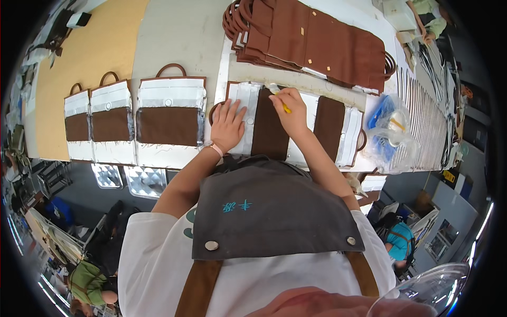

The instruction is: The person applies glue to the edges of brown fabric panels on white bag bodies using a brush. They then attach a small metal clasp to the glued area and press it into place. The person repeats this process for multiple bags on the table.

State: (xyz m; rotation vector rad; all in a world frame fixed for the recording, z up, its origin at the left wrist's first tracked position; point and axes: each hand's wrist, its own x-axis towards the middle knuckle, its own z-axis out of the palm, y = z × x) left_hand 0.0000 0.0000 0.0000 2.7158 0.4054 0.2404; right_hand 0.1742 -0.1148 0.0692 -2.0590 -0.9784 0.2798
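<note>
Grey apron (274, 211) nearest lens. Left hand (228, 126) flat, fingers spread, pinning brown-and-white bag panel (269, 132) on table (185, 37). Right hand (291, 111) clamped on yellow tool (284, 106), working panel's top edge. Three finished-looking panels (170, 119) lie left; brown stack (317, 42) beyond, seemingly left to do.

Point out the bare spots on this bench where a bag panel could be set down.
Free: the tan board above the three laid-out panels, and the grey strip left of the brown stack. Crowded: around the left hand and right hand, and by the plastic bag.
</note>
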